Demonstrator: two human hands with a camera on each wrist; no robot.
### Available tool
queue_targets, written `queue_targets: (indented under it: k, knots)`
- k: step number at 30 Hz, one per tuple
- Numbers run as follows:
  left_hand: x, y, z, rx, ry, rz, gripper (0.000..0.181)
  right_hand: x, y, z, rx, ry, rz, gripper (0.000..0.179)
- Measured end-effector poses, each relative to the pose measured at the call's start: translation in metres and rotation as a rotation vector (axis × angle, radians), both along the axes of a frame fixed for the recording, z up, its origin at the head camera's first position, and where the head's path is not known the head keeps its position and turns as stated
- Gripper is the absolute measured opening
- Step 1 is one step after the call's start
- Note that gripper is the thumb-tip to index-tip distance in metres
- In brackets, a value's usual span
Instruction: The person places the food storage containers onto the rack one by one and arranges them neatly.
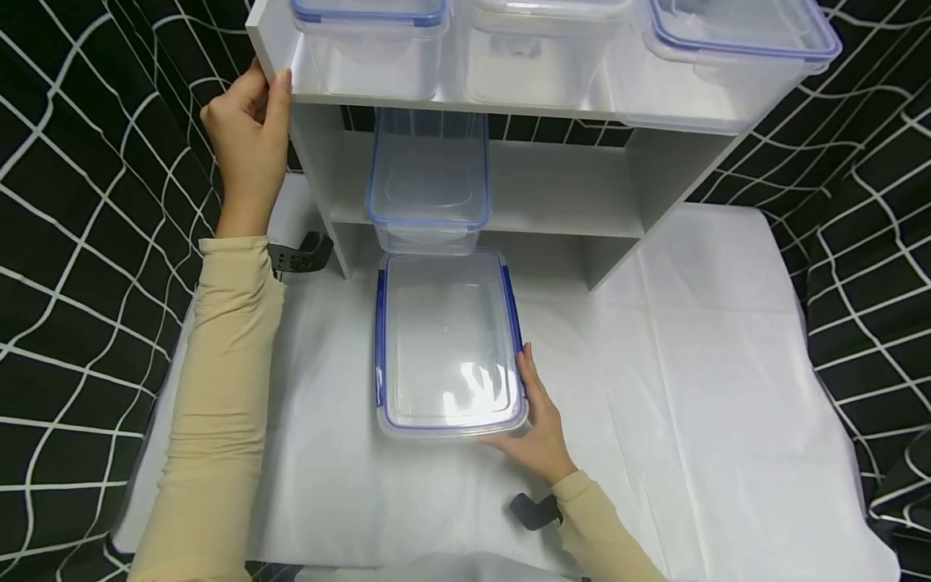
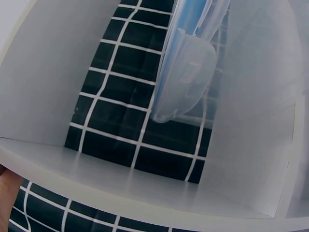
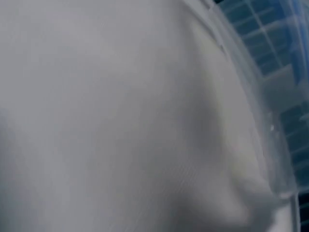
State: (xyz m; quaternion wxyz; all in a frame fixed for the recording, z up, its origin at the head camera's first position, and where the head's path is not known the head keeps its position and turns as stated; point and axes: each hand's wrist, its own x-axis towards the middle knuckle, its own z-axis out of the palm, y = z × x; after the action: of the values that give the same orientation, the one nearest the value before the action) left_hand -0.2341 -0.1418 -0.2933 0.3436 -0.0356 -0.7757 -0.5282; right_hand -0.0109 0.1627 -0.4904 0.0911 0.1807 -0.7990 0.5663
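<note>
My left hand [image 1: 250, 153] grips the left side panel [image 1: 267, 39] of a white shelf unit, thumb on the near face of the panel. A sliver of that hand shows at the lower left of the left wrist view. With my right hand [image 1: 540, 428] I hold the near right corner of a clear lidded food container [image 1: 445, 339] with blue side clips, fingers along its right side and thumb at the near edge. The container lies level in front of the shelf's lower opening. In the right wrist view the see-through plastic [image 3: 275, 145] fills the right edge, blurred.
Another clear container [image 1: 429, 174] with a blue-rimmed lid juts out from the middle shelf [image 1: 560, 186]. Three more clear containers stand on top, one being a blue-lidded box [image 1: 742, 32] at the right. White cloth [image 1: 713, 364] covers the table; black sheeting with white netting [image 1: 80, 242] surrounds it.
</note>
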Motion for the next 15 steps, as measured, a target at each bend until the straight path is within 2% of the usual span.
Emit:
queue_targets:
  k: [6, 10, 15]
  knots:
    - [0.0, 0.0026, 0.0022, 0.0, -0.002, 0.011, 0.025, 0.001, 0.0099, -0.0082, 0.062, -0.028, 0.014, 0.115]
    - [0.0024, 0.0025, 0.0015, -0.009, -0.018, 0.039, 0.025, 0.0021, 0.0084, -0.0089, 0.11, -0.082, 0.004, 0.123]
    - [0.0043, 0.0035, 0.0012, 0.003, -0.021, 0.031, 0.026, 0.0042, 0.0053, -0.0078, 0.121, -0.149, -0.032, 0.121]
